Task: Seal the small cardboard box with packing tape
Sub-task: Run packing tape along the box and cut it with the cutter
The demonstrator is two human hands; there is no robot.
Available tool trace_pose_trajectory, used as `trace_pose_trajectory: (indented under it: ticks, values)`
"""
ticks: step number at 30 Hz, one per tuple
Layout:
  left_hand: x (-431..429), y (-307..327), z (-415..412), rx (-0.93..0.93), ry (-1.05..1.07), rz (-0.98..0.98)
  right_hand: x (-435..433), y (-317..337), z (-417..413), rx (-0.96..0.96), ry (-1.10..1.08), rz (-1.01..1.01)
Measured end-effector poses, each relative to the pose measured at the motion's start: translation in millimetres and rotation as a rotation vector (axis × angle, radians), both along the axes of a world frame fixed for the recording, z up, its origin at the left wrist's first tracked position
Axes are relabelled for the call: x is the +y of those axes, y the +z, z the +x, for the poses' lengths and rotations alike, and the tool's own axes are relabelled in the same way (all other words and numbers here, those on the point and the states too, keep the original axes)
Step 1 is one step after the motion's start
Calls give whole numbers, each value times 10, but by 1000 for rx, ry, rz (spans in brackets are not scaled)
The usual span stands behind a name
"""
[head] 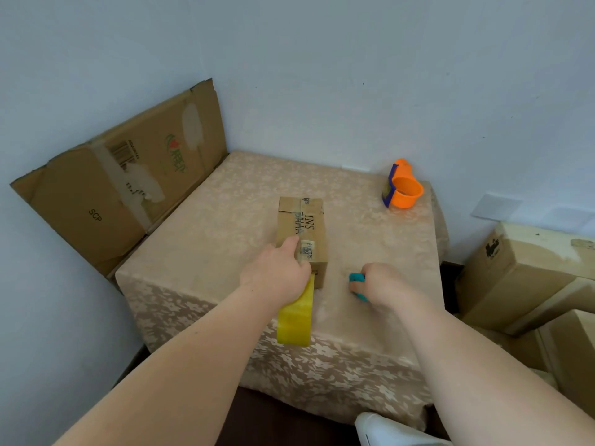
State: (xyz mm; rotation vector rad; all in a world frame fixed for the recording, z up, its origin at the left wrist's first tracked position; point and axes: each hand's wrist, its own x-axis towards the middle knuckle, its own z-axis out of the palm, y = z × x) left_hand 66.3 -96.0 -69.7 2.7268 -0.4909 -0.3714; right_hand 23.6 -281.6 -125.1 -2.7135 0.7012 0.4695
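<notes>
Table: the beige floral-clothed square table point(225, 220) carries everything, pushed into the wall corner.
Flattened carton: a big brown flattened cardboard sheet point(122, 178) leans on the wall at my left, out of play.
Box: the small brown cardboard box point(302, 233) sits mid-table, its long axis running away from me, flaps down, old printed tape along the top seam.
What's in it: closed, so I can't see inside.
Tape roll: the yellow roll of packing tape point(296, 320) stands on edge just nearer than the box's near end, in line with that long axis, so I judge the strip should run straight away from me.
Left hand: my left hand point(277, 275) is the nearer one, fingers pressed down on the box's near top edge, thumb side over the roll.
Right hand: my right hand point(380, 284) is just right of the box, fingers curled around a small teal tool point(357, 280); what it is I can't tell.
Dispenser: the orange and blue plastic tape dispenser point(402, 188) sits empty-looking at the far right corner, well apart.
</notes>
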Motion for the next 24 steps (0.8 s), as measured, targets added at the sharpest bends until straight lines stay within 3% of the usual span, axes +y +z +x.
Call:
trace_pose_trajectory:
  ticks: [2, 6, 10, 15, 20, 24]
  values:
    - [2, -18, 14, 19, -25, -18, 3, -6, -22, -76, -39, 53]
    - [-26, 22, 83, 73, -107, -14, 3, 168, 38, -500, -172, 196]
    - [-126, 40, 170, 96, -188, 30, 170, 514, 142, -746, -105, 416]
    - [-189, 10, 179, 119, -198, -89, 381, 500, 179, -634, -45, 508]
    - [-90, 27, 11, 146, 85, -301, 352, 504, 187, -536, -89, 585]
    - [35, 31, -70, 542, 229, -548, 380, 497, 203, -509, -22, 474]
